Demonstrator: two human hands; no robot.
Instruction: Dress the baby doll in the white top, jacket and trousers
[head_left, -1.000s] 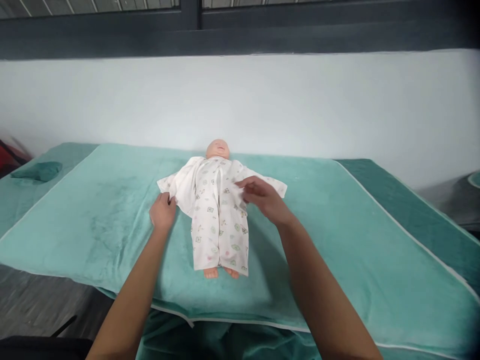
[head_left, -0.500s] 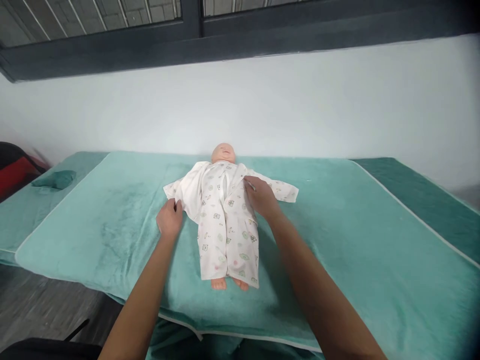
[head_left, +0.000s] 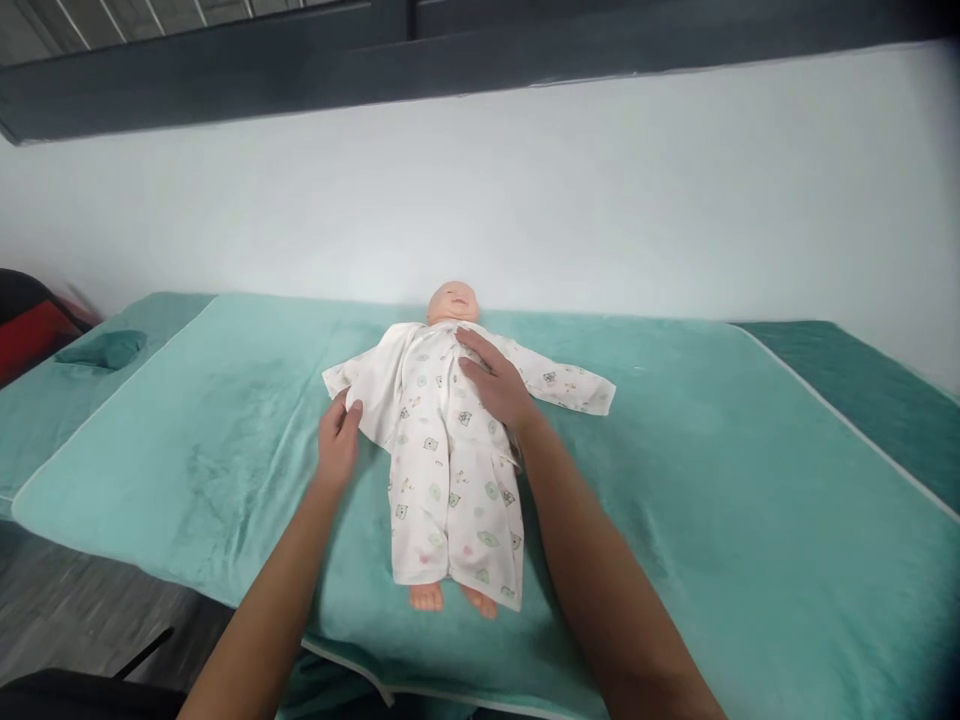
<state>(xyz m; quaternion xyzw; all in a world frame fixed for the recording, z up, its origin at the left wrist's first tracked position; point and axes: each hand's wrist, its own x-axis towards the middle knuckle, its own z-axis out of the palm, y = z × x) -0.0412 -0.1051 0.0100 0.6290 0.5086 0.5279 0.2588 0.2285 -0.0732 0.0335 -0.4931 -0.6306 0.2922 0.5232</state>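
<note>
A baby doll lies on its back, head toward the wall, in a white printed baby gown. Both sleeves spread out to the sides, and the bare feet show below the hem. My left hand pinches the edge of the gown's plain white flap by the sleeve on the left. On the doll's chest, my right hand lies with fingers stretched over the front of the gown, hiding part of it.
A teal towel-like cover with a pale edge is spread over the bed. Behind it rises a white wall under a dark window frame. A red and black object stands at the far left.
My right hand has opened from a pinch at the gown's front and moved left across the chest. My left hand stays at the flap. The view has shifted slightly.
</note>
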